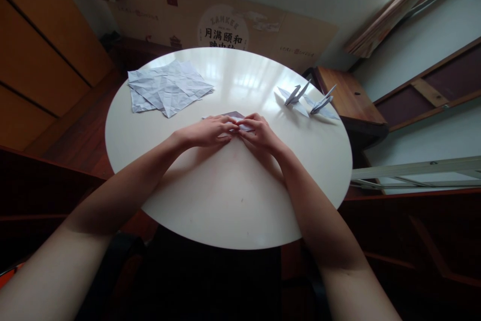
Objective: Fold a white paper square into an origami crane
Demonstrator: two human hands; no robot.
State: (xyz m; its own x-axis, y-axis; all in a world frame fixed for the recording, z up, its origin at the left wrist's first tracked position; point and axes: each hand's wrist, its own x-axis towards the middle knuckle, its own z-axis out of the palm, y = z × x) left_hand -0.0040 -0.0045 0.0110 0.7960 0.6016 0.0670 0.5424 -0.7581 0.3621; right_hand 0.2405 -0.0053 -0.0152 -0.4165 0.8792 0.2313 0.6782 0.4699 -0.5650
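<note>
A partly folded sheet of paper [233, 113] lies on the white oval table [225, 186], mostly covered by my fingers. My left hand [210, 130] presses on its left side, fingers bent and close together. From the right, my right hand [259, 130] grips the near edge, its fingertips meeting those of my left hand. The folds under the fingers are hidden. To the left lies a stack of creased, unfolded paper sheets [171, 85]. On the right stand two folded paper cranes, one [295, 98] just left of the other [322, 105].
Behind the table a printed cardboard panel [150, 20] leans against the wall. A wooden cabinet [345, 95] stands at the right, near the table's edge. Orange-brown wardrobe doors [41, 50] rise at the left. A curtain [398, 10] hangs at the upper right.
</note>
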